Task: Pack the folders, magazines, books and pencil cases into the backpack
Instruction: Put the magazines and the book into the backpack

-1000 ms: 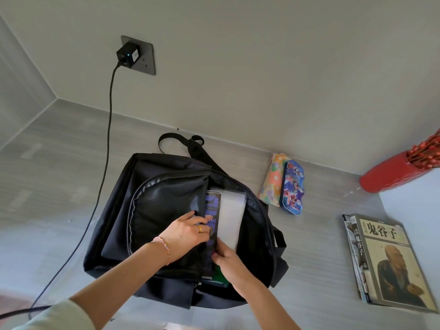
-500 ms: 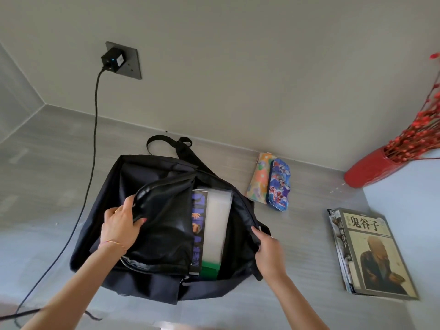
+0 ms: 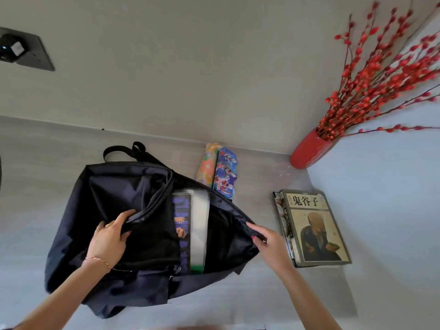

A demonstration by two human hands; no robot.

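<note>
Head view: both hands, moved out from inside, now gripping backpack (image 3: 114, 186) rims, left (image 3: 108, 239), right (image 3: 269, 241), mouth held wide for books (image 3: 314, 225).

This looks like a room in a home, a study corner or bedroom. A grey wood-grain desktop (image 3: 59, 151) meets a plain off-white wall (image 3: 190, 67). Right of the desktop's far edge stands a glossy red vase (image 3: 307, 151) holding red berry branches (image 3: 381, 75). Far left of the vase, a dark grey wall socket plate (image 3: 35, 53) carries a black plug (image 3: 9, 47).
</note>
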